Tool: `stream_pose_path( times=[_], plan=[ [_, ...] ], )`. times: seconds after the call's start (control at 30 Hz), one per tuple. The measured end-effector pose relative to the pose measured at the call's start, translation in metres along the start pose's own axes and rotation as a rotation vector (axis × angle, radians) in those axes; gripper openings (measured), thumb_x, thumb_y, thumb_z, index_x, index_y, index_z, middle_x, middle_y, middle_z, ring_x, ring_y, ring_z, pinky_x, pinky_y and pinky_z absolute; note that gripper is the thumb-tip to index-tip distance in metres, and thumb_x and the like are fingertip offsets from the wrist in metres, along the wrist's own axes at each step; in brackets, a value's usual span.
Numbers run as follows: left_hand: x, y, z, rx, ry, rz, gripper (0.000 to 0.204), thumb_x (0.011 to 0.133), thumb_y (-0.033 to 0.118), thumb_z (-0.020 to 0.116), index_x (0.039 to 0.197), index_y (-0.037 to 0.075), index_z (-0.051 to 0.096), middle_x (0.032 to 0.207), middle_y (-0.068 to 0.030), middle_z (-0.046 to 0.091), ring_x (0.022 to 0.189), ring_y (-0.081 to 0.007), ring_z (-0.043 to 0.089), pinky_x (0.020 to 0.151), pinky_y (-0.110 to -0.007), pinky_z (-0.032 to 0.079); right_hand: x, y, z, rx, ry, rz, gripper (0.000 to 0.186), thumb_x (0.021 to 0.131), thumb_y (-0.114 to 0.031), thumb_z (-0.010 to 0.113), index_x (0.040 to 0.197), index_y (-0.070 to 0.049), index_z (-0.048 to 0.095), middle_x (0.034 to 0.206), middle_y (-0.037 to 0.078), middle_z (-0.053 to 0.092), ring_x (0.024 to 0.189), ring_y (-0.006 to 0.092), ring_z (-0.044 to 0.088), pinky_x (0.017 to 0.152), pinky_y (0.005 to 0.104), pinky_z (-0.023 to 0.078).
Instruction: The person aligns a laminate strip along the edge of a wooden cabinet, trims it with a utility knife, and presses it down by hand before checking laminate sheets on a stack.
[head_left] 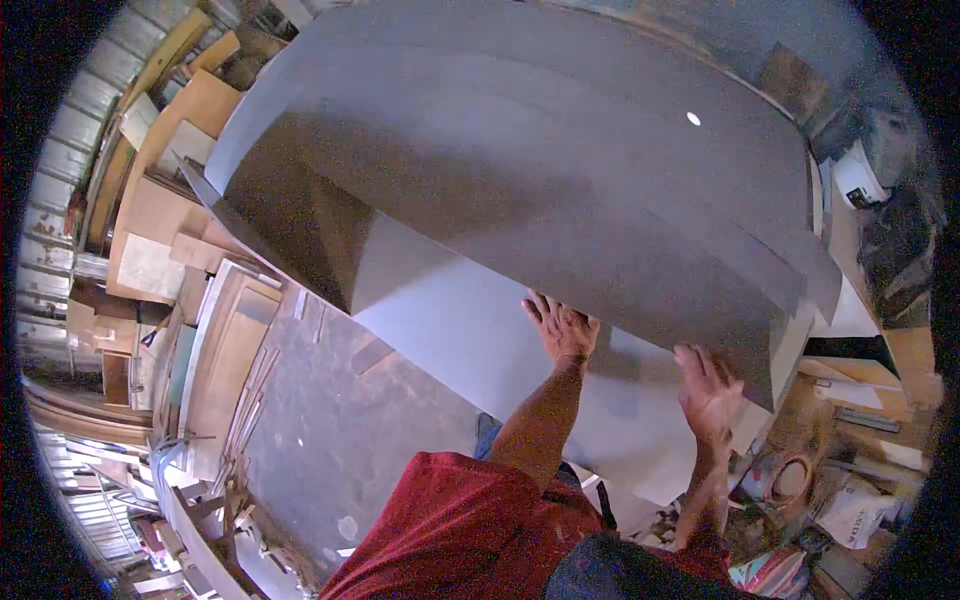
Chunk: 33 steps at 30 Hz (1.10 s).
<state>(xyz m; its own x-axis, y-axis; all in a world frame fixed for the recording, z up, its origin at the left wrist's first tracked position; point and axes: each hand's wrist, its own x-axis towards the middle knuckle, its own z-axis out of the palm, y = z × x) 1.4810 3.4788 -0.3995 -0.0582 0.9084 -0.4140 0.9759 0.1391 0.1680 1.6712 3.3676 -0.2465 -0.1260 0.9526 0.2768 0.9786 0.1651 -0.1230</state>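
A large thin grey sheet (560, 170) arches across the middle, its near edge raised over a pale flat board (430, 310). My left hand (562, 328) reaches to that near edge with its fingers spread against it. Farther right along the same edge is my right hand (710, 390), its fingers stretched up onto the sheet and slightly blurred. Both thumbs are hard to make out. Toward the left, a corner of sheet bends upward, and dark shadow lies beneath the arch.
Wooden panels and offcuts (170, 230) lean along the left wall, with thin strips (255, 400) on the concrete floor (340, 440). At right stand a white bucket (858, 175), a whitish sack (853, 512) and a round orange-rimmed object (790, 478). A wood scrap (372, 357) lies near the board.
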Motion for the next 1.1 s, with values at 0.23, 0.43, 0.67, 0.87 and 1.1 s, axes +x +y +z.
stream_pose_path(
  times=[0.23, 0.43, 0.67, 0.87, 1.1],
  plan=[
    [0.001, -0.002, 0.012, -0.083, 0.388, 0.064, 0.07, 0.085, 0.048, 0.055, 0.134, -0.001, 0.053, 0.152, -0.0219, 0.034, 0.147, -0.0412, 0.012, 0.119, -0.057, 0.007, -0.001, -0.004, 0.064, -0.133, 0.122, 0.101, 0.036, 0.073, 0.002, 0.06, 0.105, -0.015, 0.063, 0.104, 0.001, 0.067, 0.096, 0.0285, 0.064, 0.078, 0.0442, 0.051],
    [0.005, -0.004, 0.022, -0.147, 0.556, 0.081, 0.07, 0.089, 0.049, 0.048, 0.139, -0.001, 0.047, 0.155, -0.0211, 0.029, 0.147, -0.0419, 0.012, 0.119, -0.056, 0.007, 0.01, -0.02, 0.098, 0.187, 0.126, 0.209, 0.022, 0.081, -0.003, 0.066, 0.102, -0.01, 0.063, 0.104, 0.007, 0.067, 0.093, 0.0289, 0.066, 0.076, 0.0397, 0.054],
    [0.016, -0.004, 0.035, 0.043, 0.585, 0.082, 0.079, 0.091, 0.056, 0.04, 0.148, 0.002, 0.035, 0.157, -0.0219, 0.025, 0.148, -0.0407, 0.011, 0.119, -0.056, 0.007, -0.109, -0.056, 0.083, 0.37, 0.216, 0.346, 0.012, 0.083, -0.008, 0.07, 0.094, -0.005, 0.065, 0.095, 0.011, 0.069, 0.086, 0.0308, 0.068, 0.073, 0.0397, 0.056],
    [0.021, -0.002, 0.037, 0.013, 0.587, 0.08, 0.077, 0.092, 0.058, 0.038, 0.148, 0.005, 0.035, 0.157, -0.0216, 0.026, 0.147, -0.0402, 0.016, 0.118, -0.057, 0.011, -0.224, -0.099, 0.051, 0.319, 0.115, 0.522, 0.01, 0.083, -0.01, 0.069, 0.091, -0.006, 0.067, 0.095, 0.011, 0.07, 0.085, 0.0304, 0.068, 0.073, 0.0392, 0.056],
    [0.031, -0.005, 0.058, -0.024, 0.723, 0.102, 0.077, 0.092, 0.062, 0.035, 0.147, 0.009, 0.036, 0.155, -0.0181, 0.031, 0.145, -0.0417, 0.02, 0.114, -0.059, 0.016, -0.337, -0.173, 0.037, 0.207, 0.207, 1.168, 0.007, 0.087, -0.011, 0.064, 0.089, -0.006, 0.067, 0.094, 0.011, 0.069, 0.086, 0.0324, 0.067, 0.071, 0.0396, 0.054]
  ],
)
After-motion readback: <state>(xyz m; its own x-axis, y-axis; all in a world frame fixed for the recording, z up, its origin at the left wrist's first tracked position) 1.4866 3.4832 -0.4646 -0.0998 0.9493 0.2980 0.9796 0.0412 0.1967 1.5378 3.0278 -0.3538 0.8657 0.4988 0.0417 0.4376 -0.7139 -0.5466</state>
